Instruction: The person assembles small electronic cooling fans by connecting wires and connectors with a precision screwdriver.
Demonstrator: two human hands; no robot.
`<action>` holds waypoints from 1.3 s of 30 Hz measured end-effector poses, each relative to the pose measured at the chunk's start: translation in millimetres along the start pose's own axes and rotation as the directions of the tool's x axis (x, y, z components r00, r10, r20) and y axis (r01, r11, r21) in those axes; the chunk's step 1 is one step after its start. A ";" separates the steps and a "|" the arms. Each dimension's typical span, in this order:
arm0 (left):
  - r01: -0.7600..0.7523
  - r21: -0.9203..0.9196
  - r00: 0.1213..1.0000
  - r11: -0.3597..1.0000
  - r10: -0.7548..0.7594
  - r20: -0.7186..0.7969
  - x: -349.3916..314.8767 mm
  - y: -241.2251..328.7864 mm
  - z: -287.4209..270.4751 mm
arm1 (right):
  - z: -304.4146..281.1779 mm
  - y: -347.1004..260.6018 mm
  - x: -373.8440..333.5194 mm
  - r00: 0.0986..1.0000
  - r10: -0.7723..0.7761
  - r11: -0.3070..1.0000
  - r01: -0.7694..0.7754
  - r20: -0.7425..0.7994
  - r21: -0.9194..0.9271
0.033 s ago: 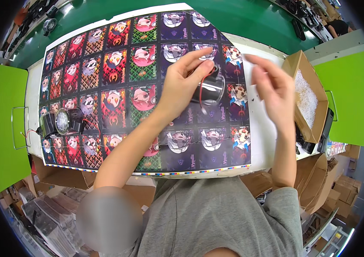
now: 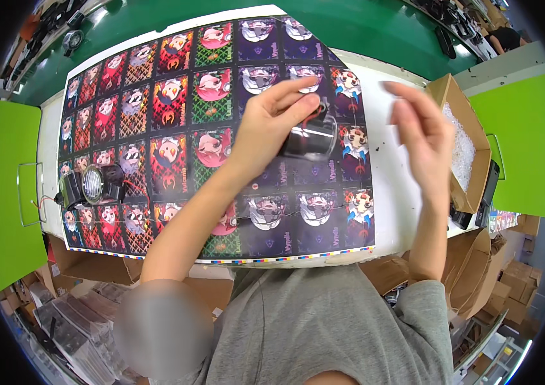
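Observation:
My left hand [image 2: 271, 120] is closed on a black round lamp-like unit [image 2: 311, 138] with a clear rim, thumb and fingers gripping its upper left part. A bit of red wire shows by the thumb. The unit lies tilted above the printed sheet [image 2: 266, 183]. To the right, my right hand [image 2: 423, 131] hovers over the bare white table strip, its index finger stretched out and thumb apart. Motion blurs its fingertips, and I see nothing between them. At the sheet's left end sit a lamp with a round ribbed lens [image 2: 93, 184] and a black housing [image 2: 71, 190] beside it.
An open cardboard box [image 2: 483, 138] of small clear pieces [image 2: 462, 151] stands at the table's right end, with black parts [image 2: 462, 217] near it. Green panels [image 2: 6, 192] flank both sides. Cardboard boxes stand below the front edge. Another person [image 2: 507, 41] is far right.
My right hand has moved a little to the right, away from the lamp unit. The unit has turned slightly in my left hand, and its dangling red wire shows less.

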State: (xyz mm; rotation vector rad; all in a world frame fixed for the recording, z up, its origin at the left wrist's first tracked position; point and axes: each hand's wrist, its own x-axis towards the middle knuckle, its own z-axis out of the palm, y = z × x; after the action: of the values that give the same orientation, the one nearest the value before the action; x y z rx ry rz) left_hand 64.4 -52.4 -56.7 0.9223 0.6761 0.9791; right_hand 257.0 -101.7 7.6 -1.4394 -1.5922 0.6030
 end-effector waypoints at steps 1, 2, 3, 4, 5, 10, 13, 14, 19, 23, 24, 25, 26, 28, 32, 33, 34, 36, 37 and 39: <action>0.027 0.068 0.998 0.997 -0.031 0.051 -0.6 7.2 -2.9 | -19.3 -1.7 -1.9 0.999 0.028 1.000 -0.028 -0.045 -0.007; 0.048 0.137 0.993 0.989 -0.062 0.100 -1.9 14.6 -5.3 | -35.7 -0.8 -2.6 0.988 -0.014 0.995 -0.002 -0.153 -0.104; 0.047 0.251 0.990 0.967 -0.079 0.120 -6.3 25.6 -6.1 | -56.8 6.4 -3.3 0.977 -0.016 0.996 -0.004 -0.214 -0.091; 0.035 0.355 0.981 0.934 -0.100 0.168 -9.3 33.4 -8.6 | -77.7 17.4 -2.5 0.961 0.002 0.985 -0.049 -0.275 -0.165; 0.013 0.452 0.967 0.892 -0.125 0.220 -10.5 39.4 -8.8 | -93.7 25.1 -3.8 0.958 0.029 0.964 -0.102 -0.284 -0.245; -0.298 0.859 0.953 0.416 0.079 0.292 -29.8 63.9 2.9 | -161.8 101.0 -2.2 0.974 0.205 0.794 -0.221 -0.092 -0.566; -0.498 0.867 0.828 0.006 0.300 0.473 -34.5 75.0 6.7 | -155.9 105.6 2.2 0.973 0.225 0.753 -0.144 0.045 -0.642; -0.504 0.864 0.825 0.003 0.298 0.480 -36.0 78.0 9.6 | -154.9 113.6 2.1 0.974 0.209 0.756 -0.106 0.084 -0.646; -0.457 0.775 0.883 0.436 0.326 0.338 -34.9 63.1 5.1 | -137.4 105.4 5.4 0.960 0.265 0.709 -0.128 0.093 -0.693; -0.171 0.305 0.978 0.937 0.123 0.169 -29.3 47.2 10.8 | -135.9 109.2 2.2 0.971 0.221 0.698 -0.090 0.095 -0.711; -0.118 0.138 0.981 0.983 0.094 0.167 -24.9 41.2 11.7 | -135.8 107.4 1.7 0.971 0.209 0.698 -0.067 0.113 -0.713; -0.077 0.117 0.981 0.990 0.054 0.188 -20.1 37.1 13.9 | -136.4 106.9 1.0 0.972 0.208 0.695 -0.068 0.110 -0.716; -0.080 0.114 0.980 0.990 0.057 0.191 -17.5 37.2 17.7 | -136.4 106.9 0.2 0.968 0.230 0.684 -0.086 0.101 -0.725; -0.007 0.051 0.979 0.999 -0.004 0.205 -12.7 38.5 23.3 | -137.7 106.1 1.2 0.964 0.247 0.674 -0.099 0.096 -0.732; -0.123 0.076 0.984 0.989 0.112 0.137 -12.0 35.4 26.4 | -143.2 77.3 3.6 0.988 0.138 0.722 -0.144 -0.063 -0.677; -0.122 0.075 0.985 0.990 0.111 0.135 -12.4 36.6 25.3 | -144.4 72.2 5.1 0.982 0.162 0.707 -0.181 -0.093 -0.683; -0.125 0.093 0.984 0.988 0.112 0.141 -12.9 38.6 23.9 | -146.6 71.9 7.5 0.975 0.202 0.723 -0.213 -0.093 -0.658; -0.129 0.112 0.983 0.985 0.113 0.143 -14.0 42.8 22.8 | -140.2 70.3 9.5 0.980 0.151 0.850 -0.196 -0.131 -0.489; -0.092 0.123 0.987 0.988 0.074 0.143 -14.7 45.3 23.2 | -132.9 66.4 11.7 0.977 0.109 0.940 -0.160 -0.181 -0.301; -0.055 0.134 0.990 0.989 0.037 0.133 -15.3 47.4 22.6 | -109.9 33.1 14.1 0.987 0.097 0.965 -0.125 -0.127 -0.229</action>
State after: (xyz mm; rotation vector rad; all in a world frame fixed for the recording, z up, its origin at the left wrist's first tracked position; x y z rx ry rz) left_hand 58.0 -61.8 -3.2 1.1177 0.6196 0.9129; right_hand 368.4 -103.1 38.7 -1.7179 -1.5391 0.3951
